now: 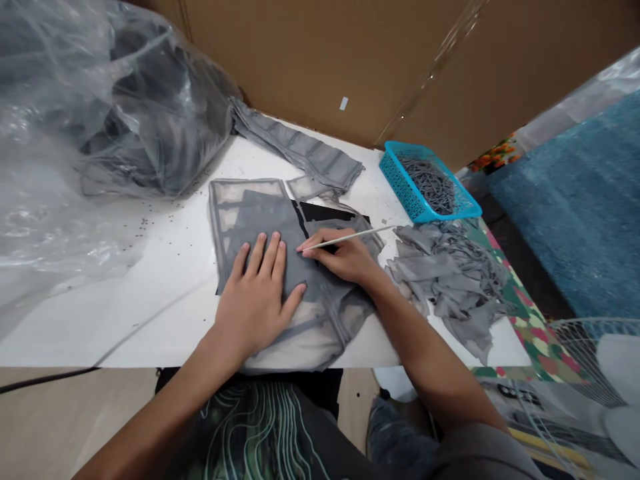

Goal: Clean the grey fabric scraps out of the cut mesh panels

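My left hand lies flat with fingers spread on a grey fabric piece spread on the white table. My right hand pinches a thin white stick like a pen, its tip touching the fabric just right of my left fingertips. A dark template shows under the grey mesh beside the stick's tip.
A big clear plastic bag of grey items fills the table's left. A strip of grey fabric lies at the back. A blue basket of grey cords and a pile of grey fabric scraps sit right. Cardboard wall behind.
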Demonstrator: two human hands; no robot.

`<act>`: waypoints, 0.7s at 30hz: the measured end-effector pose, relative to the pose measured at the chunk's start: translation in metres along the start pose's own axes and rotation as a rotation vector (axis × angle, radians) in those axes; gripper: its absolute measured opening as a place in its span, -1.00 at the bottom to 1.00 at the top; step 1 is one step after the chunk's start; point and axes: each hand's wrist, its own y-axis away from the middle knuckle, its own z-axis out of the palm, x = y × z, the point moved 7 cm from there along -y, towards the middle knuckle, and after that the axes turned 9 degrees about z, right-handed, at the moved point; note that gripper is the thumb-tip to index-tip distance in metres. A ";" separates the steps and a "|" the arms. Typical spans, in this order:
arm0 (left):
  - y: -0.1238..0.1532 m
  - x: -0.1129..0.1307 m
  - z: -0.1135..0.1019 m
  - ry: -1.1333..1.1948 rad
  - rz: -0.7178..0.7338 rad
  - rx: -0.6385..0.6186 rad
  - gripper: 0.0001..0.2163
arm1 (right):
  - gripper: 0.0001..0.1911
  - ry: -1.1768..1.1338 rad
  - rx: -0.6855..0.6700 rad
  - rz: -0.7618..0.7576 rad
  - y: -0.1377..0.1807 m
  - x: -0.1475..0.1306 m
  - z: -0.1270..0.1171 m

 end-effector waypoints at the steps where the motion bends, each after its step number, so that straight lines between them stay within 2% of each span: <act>1: 0.000 0.000 0.000 -0.002 -0.001 0.000 -0.29 | -0.89 -0.005 -0.001 -0.005 0.000 0.000 0.000; 12: 0.001 -0.001 0.000 0.009 0.000 -0.005 -0.28 | -0.88 0.031 -0.035 -0.083 0.001 -0.005 0.002; 16: 0.001 0.000 0.000 0.014 -0.001 -0.001 -0.29 | -0.84 0.263 -0.074 -0.215 0.004 -0.011 0.009; 18: 0.001 0.000 0.001 0.017 -0.008 -0.003 -0.29 | -0.80 0.414 -0.023 -0.256 0.003 -0.011 0.014; 21: 0.001 0.000 0.001 0.026 -0.016 -0.005 -0.29 | -0.73 0.550 0.098 -0.242 -0.002 -0.008 0.019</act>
